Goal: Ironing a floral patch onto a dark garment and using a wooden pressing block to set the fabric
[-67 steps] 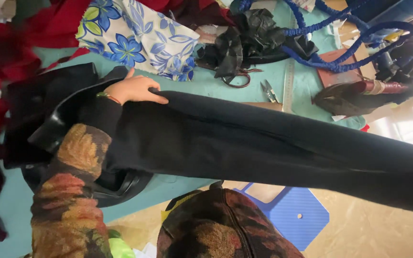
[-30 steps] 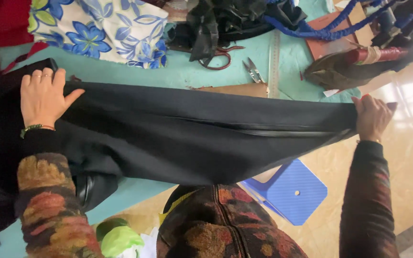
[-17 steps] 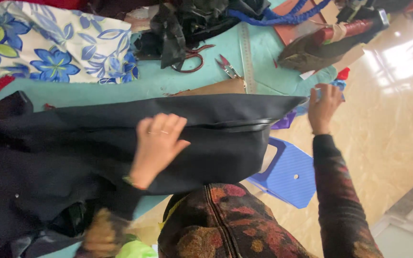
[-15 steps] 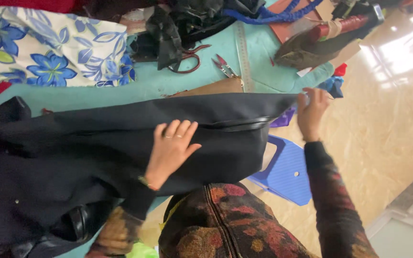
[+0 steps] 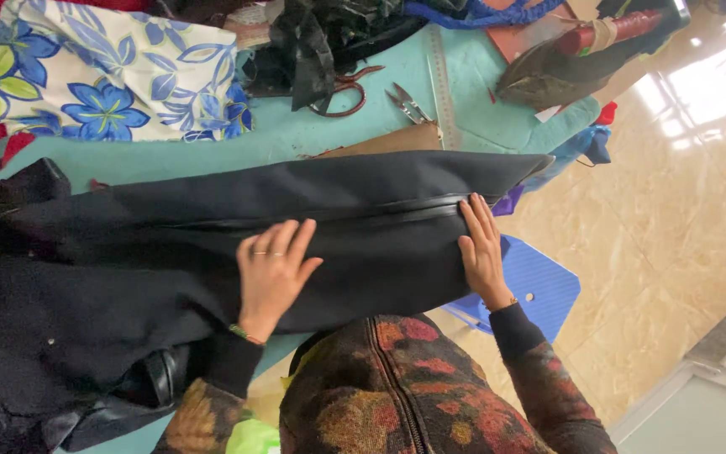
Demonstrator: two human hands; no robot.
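A long folded garment (image 5: 212,252) is spread across the desk (image 5: 497,118) from nine o'clock to three o'clock. The left hand (image 5: 272,273) is laid flat on its middle, and the right hand (image 5: 482,248) is pressed on its three o'clock end. Behind the garment, toward twelve o'clock, scissors (image 5: 348,88), snips (image 5: 409,102) and a ruler (image 5: 443,84) are set side by side. A patterned cloth (image 5: 119,76) is found at ten o'clock. A stool (image 5: 531,286) is placed below the desk edge at four o'clock.

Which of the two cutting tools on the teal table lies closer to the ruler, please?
The small silver snips, lying right beside the ruler. The scissors with reddish-brown handles sit farther left, partly under the dark fabric heap.
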